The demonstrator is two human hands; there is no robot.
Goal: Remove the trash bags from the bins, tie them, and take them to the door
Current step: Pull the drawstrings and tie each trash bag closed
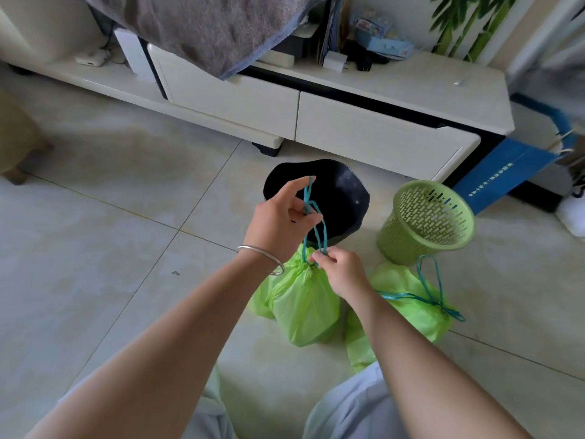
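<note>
Mid-tie on the near green trash bag, on the floor directly below both hands. Blue drawstring ran near-vertical from the gathered bag neck up to the left hand, so long axis = up/down, slight lean away from body. Left fingers curled, thumb and index pinched on the upper loop of the drawstring, well above the neck. Right hand lower, fingertips pinched on the drawstring just at the puckered neck, touching the plastic. Right hand nearer the bag; left held the slack end taut.

Judged next move: cinch or loop the knot, turning on that gap between upper pinch and lower pinch — left above and slightly beyond, right below and nearer. Pull prob. along the string's axis, w/ right holding the neck shut.

Second green bag lay right of the right fingers, apart from them, its own blue cord apparently knotted already. Black bin just beyond the left fingers, liner out. Green slotted basket right of and beyond both hands, also w/o liner. Door not in view; carry step not yet begun.
</note>
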